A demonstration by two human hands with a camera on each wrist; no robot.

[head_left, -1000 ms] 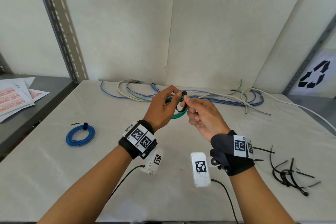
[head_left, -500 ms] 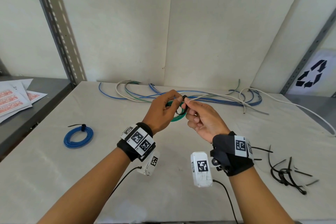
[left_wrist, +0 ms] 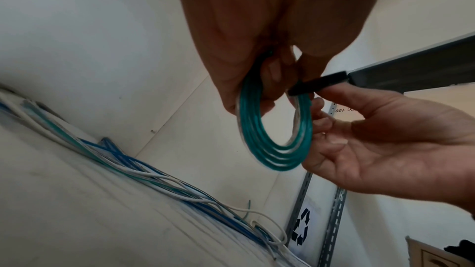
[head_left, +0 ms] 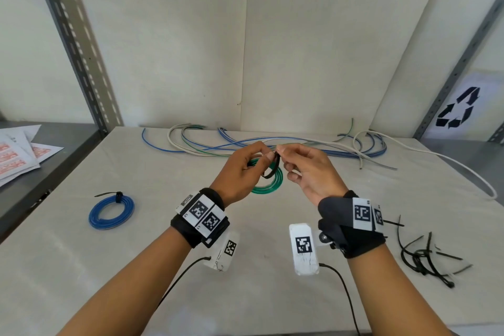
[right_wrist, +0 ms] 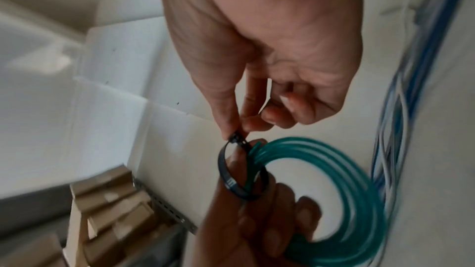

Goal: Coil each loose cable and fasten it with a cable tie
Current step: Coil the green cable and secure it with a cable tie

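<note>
A green cable coil (head_left: 268, 183) (left_wrist: 276, 139) (right_wrist: 334, 190) hangs above the table's middle, gripped at its top by my left hand (head_left: 245, 169) (left_wrist: 259, 80). A black cable tie (head_left: 272, 169) (right_wrist: 231, 176) loops loosely round the coil and the left fingers. My right hand (head_left: 297, 163) (right_wrist: 236, 129) pinches the tie's head between thumb and forefinger. In the left wrist view the tie (left_wrist: 318, 84) shows as a dark strap beside the right thumb. A blue coil (head_left: 111, 213) fastened with a black tie lies on the table at the left.
Loose blue, white and green cables (head_left: 286, 144) sprawl along the table's back edge by the wall. Spare black cable ties (head_left: 425, 256) lie at the right. Printed sheets (head_left: 16, 155) rest on a grey shelf at the left. Metal uprights (head_left: 79, 43) flank the bench.
Both hands stay together at the green coil and have shifted only slightly. The tie's loop now stands more plainly round the coil.
</note>
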